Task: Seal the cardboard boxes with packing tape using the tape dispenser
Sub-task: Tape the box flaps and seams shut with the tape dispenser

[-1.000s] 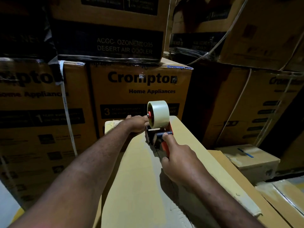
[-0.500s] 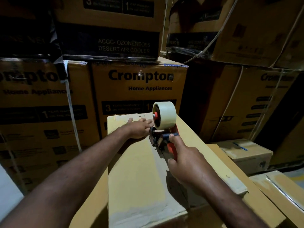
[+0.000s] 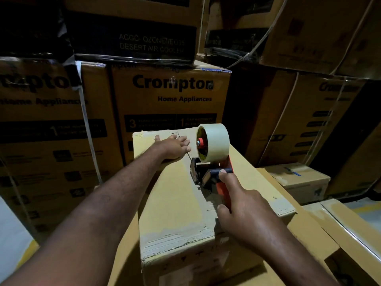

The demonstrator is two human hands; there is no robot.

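Note:
A long plain cardboard box (image 3: 171,203) lies in front of me, its top flaps meeting along a centre seam. On that seam stands the tape dispenser (image 3: 212,168), red-handled, with a pale tape roll (image 3: 215,141) on top. My right hand (image 3: 241,205) grips the red handle, thumb on the dark front piece. My left hand (image 3: 173,147) lies flat on the far end of the box top, fingers spread, just left of the roll.
Tall printed appliance cartons (image 3: 171,100) are stacked close behind and to both sides. A small brown box (image 3: 299,178) with blue tape sits at the right. More flat cardboard (image 3: 338,228) lies right of the long box. Pale floor (image 3: 12,234) shows at lower left.
The dispenser and my right hand have moved back along the seam toward me. My left hand has flattened out and stayed at the far end, so a gap has opened between it and the dispenser.

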